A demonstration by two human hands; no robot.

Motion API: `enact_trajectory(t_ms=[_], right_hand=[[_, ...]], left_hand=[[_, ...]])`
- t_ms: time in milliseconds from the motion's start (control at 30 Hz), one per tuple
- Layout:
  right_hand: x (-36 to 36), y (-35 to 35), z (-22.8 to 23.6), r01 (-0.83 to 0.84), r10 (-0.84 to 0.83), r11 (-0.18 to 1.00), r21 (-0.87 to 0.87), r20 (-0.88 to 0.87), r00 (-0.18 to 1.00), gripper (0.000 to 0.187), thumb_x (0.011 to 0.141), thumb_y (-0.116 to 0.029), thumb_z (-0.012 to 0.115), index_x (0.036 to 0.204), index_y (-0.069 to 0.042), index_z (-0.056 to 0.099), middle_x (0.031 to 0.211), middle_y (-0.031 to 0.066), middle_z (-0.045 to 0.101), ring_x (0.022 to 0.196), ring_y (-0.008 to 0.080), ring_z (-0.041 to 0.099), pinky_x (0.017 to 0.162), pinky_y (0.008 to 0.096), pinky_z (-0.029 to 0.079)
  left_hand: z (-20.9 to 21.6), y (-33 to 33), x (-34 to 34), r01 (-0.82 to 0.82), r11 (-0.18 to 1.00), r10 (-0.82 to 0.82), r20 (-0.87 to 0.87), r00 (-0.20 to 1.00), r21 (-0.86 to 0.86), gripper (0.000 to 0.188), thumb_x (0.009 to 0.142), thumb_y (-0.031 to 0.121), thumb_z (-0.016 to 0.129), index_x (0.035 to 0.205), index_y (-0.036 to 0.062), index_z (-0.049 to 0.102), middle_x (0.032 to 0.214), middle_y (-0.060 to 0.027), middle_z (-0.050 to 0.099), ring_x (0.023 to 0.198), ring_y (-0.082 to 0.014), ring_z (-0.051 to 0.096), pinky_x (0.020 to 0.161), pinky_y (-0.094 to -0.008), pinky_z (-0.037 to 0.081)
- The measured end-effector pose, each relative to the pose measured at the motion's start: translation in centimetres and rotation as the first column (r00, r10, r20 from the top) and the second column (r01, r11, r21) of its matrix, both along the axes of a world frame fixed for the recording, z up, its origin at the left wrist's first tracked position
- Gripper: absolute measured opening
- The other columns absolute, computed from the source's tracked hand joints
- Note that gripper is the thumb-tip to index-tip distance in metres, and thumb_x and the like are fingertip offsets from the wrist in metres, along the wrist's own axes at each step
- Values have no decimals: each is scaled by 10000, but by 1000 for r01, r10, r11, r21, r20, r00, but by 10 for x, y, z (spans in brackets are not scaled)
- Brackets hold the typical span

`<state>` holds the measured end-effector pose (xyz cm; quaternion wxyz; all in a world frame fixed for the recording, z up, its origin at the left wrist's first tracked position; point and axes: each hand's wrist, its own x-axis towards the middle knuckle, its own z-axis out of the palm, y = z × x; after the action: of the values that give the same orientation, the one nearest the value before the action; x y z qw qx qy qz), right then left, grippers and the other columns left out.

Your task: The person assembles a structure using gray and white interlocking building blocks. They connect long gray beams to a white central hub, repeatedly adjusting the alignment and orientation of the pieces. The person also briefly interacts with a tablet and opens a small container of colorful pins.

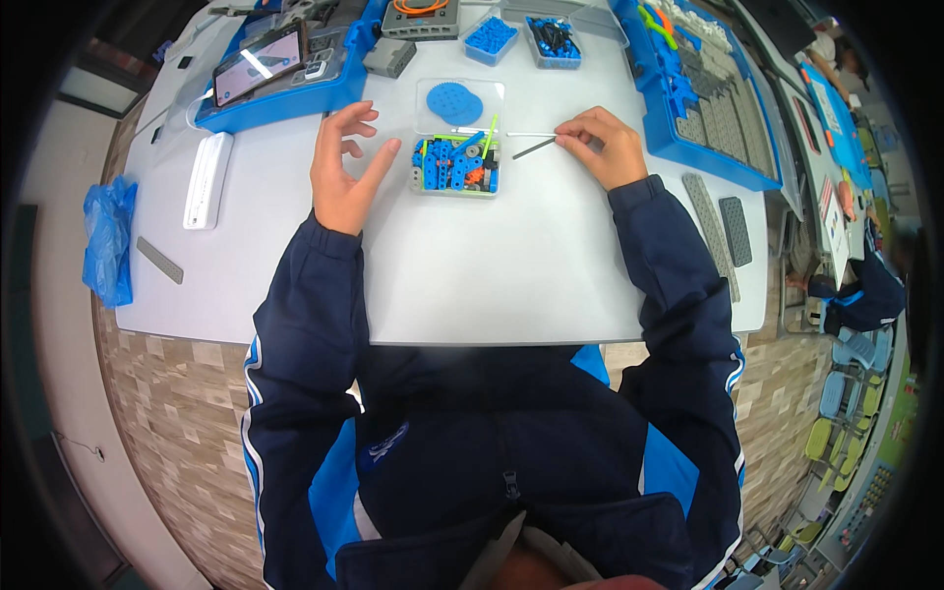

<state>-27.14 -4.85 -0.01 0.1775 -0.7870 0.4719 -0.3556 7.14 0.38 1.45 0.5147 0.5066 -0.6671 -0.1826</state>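
Note:
My left hand [349,169] is held open above the table, fingers curved and thumb apart, with nothing in it. Between my hands stands a clear plastic box [455,194] full of blue, grey, lime and orange building pieces. Its clear lid [492,90] lies behind it with two blue discs [454,102] on it. A lime strip [490,138] leans up out of the box. On the right, my right hand [605,146] pinches at the end of a thin dark rod [534,147]. A thin pale rod [531,135] also meets these fingertips; whether it is held I cannot tell.
At the back left, a phone [261,64] rests on a blue bin [285,110]. Small tubs of blue pieces [491,39] and black pieces [554,41] stand at the back. Another blue bin [713,162] holds grey beams. A white bar-shaped device [207,182] and blue bag [108,241] lie left.

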Motion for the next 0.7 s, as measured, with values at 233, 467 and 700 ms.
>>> enact_trajectory(t_ms=[233,467,700], right_hand=[[3,3,3,-28,27,998,-54,-15,1000,184,807,-163,807,977,-101,775,908,20,646,837,161,628,734,298,529],[7,0,-1,-68,62,995,-79,-81,995,144,836,-146,772,977,-115,776,921,18,650,919,192,622,759,318,532],[6,0,-4,-65,62,996,-69,-44,997,130,831,-108,764,961,-97,769,903,29,653,880,196,627,755,320,530]], left_hand=[[0,0,-1,-12,1000,12,11,1000,19,510,848,139,784,1305,85,565,1197,-82,636,1031,-162,593,824,-313,449],[0,1,-1,0,1000,0,18,1000,9,514,847,135,783,1309,81,563,1196,-82,634,1032,-161,592,822,-312,446],[1,2,-2,8,1000,-8,9,1000,-3,516,844,129,783,1306,75,561,1188,-81,634,1032,-164,591,821,-312,443]])
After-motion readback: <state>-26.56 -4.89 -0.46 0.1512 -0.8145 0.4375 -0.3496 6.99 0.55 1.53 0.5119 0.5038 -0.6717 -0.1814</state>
